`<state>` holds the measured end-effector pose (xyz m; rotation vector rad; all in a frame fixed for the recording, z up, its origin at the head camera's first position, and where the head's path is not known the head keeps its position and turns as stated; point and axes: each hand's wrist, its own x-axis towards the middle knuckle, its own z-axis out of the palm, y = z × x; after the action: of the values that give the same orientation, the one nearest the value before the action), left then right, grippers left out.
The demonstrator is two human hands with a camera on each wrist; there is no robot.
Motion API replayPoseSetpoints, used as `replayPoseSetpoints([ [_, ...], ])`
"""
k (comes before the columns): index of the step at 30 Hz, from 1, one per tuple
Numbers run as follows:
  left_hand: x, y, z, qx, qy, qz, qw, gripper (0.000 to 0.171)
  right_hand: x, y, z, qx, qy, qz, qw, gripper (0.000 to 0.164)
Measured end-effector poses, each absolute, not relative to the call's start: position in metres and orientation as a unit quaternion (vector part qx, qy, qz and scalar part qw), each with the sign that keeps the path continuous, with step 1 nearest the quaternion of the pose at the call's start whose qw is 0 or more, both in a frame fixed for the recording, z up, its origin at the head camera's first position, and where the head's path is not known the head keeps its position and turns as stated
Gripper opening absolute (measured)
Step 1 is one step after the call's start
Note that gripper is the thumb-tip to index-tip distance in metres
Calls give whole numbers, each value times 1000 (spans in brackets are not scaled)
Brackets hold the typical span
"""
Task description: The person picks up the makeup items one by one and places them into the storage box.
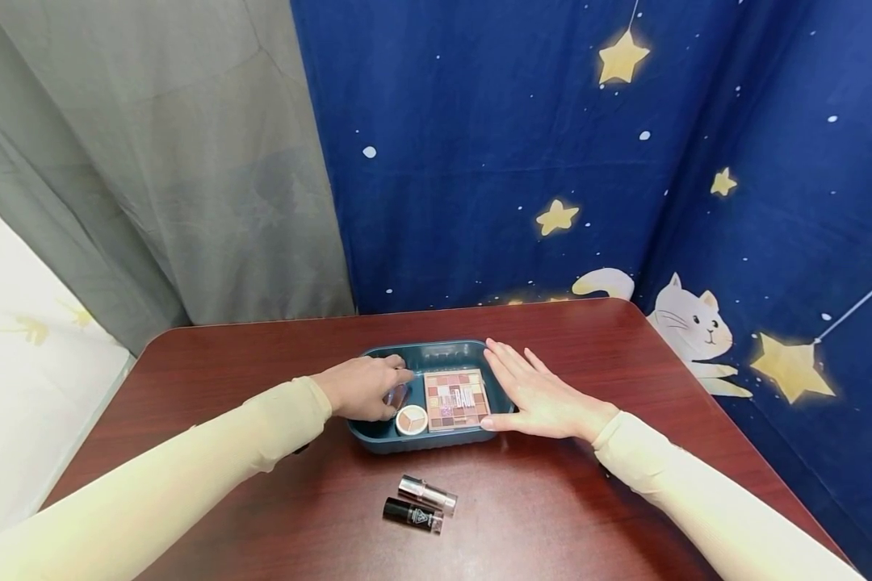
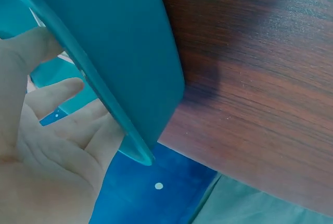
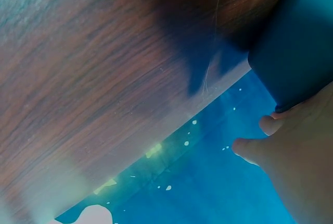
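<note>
A dark teal oval tray [image 1: 425,440] stands on the table. My left hand [image 1: 363,387] reaches over its left end, thumb and fingers curled about a small see-through purplish object [image 1: 396,395], mostly hidden. In the left wrist view the fingers [image 2: 57,96] reach past the rim to the inside. Beside that object lies a round three-colour compact [image 1: 411,420], and right of it a square eyeshadow palette [image 1: 456,399]. My right hand [image 1: 548,399] lies with straight fingers along the tray's right end, its thumb by the palette's lower right corner.
In front of the tray, a silver tube [image 1: 427,494] and a black tube with a clear end [image 1: 412,515] lie side by side on the reddish-brown table [image 1: 552,516]. Behind the table's far edge hang a grey curtain [image 1: 247,202] and a blue starry one [image 1: 465,202].
</note>
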<state>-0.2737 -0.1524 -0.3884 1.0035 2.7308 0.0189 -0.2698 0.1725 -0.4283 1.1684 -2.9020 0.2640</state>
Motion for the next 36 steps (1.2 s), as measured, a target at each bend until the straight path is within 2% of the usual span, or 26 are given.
replayPoseSetpoints([
  [5,-270,-153,-385,356,929,22,96,51,-269,173,-428,377,-922,87,8,111],
  [20,-244,-159,-382,348,935,63,36,50,-270,173,-428,365,-927,83,-6,113],
  [36,-219,-167,-374,372,923,95,-26,45,-270,173,-430,373,-924,87,6,112],
])
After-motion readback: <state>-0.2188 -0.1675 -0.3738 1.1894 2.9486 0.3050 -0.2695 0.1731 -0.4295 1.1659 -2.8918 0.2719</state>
